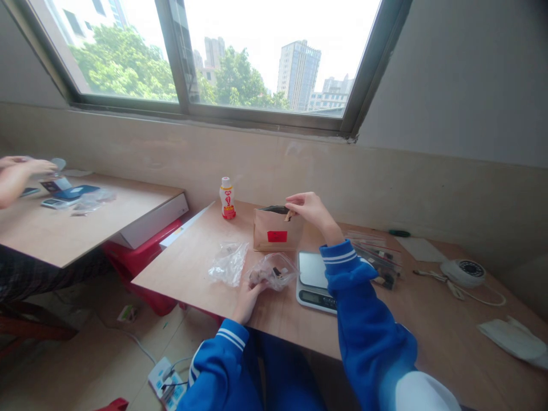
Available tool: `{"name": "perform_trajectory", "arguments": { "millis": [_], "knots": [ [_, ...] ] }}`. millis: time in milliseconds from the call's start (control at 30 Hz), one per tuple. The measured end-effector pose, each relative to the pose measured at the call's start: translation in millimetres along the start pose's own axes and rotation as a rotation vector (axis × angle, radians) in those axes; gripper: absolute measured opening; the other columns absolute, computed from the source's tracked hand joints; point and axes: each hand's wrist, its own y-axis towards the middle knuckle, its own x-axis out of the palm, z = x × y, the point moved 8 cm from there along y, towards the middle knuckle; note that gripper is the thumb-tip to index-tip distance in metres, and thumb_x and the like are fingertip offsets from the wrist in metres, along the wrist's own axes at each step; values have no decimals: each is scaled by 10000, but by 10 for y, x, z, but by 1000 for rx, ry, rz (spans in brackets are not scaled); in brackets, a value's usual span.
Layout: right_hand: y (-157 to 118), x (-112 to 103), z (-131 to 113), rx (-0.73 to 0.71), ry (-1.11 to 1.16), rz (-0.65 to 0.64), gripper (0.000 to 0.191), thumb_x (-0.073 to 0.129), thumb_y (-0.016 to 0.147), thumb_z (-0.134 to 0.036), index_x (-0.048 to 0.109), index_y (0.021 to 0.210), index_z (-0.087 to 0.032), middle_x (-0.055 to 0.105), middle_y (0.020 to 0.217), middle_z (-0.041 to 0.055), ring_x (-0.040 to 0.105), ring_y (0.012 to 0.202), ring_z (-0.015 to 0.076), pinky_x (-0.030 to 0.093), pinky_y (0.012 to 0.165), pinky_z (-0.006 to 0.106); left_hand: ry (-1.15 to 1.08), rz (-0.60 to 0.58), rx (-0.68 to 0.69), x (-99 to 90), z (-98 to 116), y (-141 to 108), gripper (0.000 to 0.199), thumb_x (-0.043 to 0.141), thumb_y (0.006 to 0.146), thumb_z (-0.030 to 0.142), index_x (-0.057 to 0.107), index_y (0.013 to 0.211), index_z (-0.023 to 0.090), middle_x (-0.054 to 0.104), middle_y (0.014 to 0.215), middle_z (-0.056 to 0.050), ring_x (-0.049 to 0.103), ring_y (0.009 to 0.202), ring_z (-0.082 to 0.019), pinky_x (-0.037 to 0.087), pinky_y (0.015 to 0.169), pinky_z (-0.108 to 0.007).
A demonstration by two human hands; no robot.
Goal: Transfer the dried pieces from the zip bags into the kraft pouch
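Observation:
My right hand (310, 206) is closed in a pinch at the top right of a brown paper bag (263, 233). A small tan piece (289, 216) shows below its fingertips; whether it is loose or the bag's folded rim, I cannot tell. The paper bag stands upright, its mouth showing a dark inside and its front bearing a red label (277, 236). In front of it, my left hand (252, 288) grips a clear plastic bag (286, 267) with small dark and brown pieces inside. Another crumpled clear bag (229, 264) lies to its left.
A digital scale (314, 271) sits right of the plastic bag. Behind my right forearm are zip bags of dark pieces (385, 265); a white dome camera (463, 273) is farther right. A bottle (228, 198) stands at the back. At left, a co-worker's hands (25, 168) are over another table.

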Motion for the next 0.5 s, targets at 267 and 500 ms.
{"name": "perform_trajectory", "arguments": {
  "millis": [267, 500],
  "knots": [
    [-48, -71, -213, -94, 49, 106, 184, 667, 768, -263, 709, 908, -153, 725, 783, 53, 683, 705, 156, 556, 634, 254, 6, -18, 4, 12, 7, -4, 278, 707, 720, 307, 730, 963, 173, 721, 996, -66, 621, 1010, -258, 427, 980, -389],
    [-34, 46, -276, -162, -72, 196, 128, 665, 787, -281, 674, 866, -180, 724, 838, 42, 665, 738, 159, 536, 721, 289, -17, -11, -13, 4, -30, 3, 295, 720, 706, 317, 728, 955, 158, 724, 977, -77, 625, 1006, -270, 440, 970, -412]
  ]
}}
